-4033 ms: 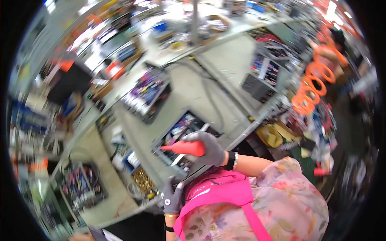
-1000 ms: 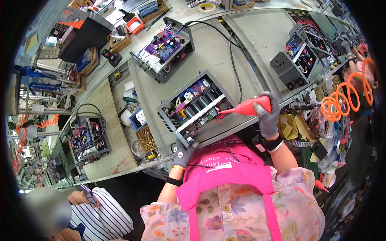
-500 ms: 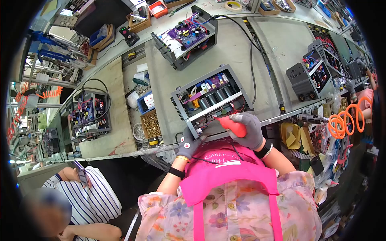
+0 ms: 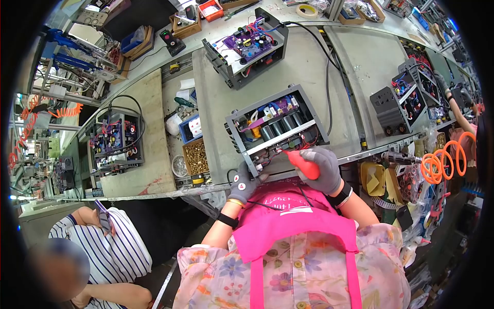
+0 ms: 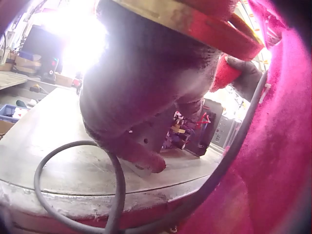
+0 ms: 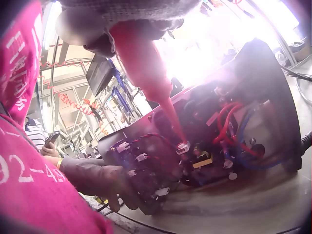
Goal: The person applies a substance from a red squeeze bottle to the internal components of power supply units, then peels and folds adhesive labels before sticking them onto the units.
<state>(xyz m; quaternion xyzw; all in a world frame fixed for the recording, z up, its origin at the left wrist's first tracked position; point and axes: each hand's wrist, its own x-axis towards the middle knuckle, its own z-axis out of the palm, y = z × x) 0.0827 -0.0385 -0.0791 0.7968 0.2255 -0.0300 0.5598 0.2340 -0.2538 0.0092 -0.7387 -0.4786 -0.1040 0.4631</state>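
My right hand [image 4: 323, 166] grips a red squeeze bottle [image 4: 303, 164] with a long tapered nozzle. In the right wrist view the bottle [image 6: 141, 63] tilts downward, its nozzle tip right at a small white connector [image 6: 183, 147] on a circuit board. The board sits in an open grey metal chassis [image 4: 323, 118], which also holds black capacitors, wires and a purple board. My left hand [image 4: 245, 186] holds the chassis at its near left corner; its fingers are partly hidden in the head view. In the left wrist view its thumb [image 5: 151, 163] lies low beside the chassis. Both hands wear grey gloves.
Another open chassis [image 4: 242, 44] stands behind, with a black cable running from it. More units stand left and right. Left of the work are a box of brass-coloured screws [image 4: 196, 157] and a blue bin [image 4: 191, 129]. A person in stripes [image 4: 110, 242] sits at the lower left.
The right hand has brought the red bottle left and down, from the chassis's right side to its near edge. The left hand stays at the corner. The head view has shifted.
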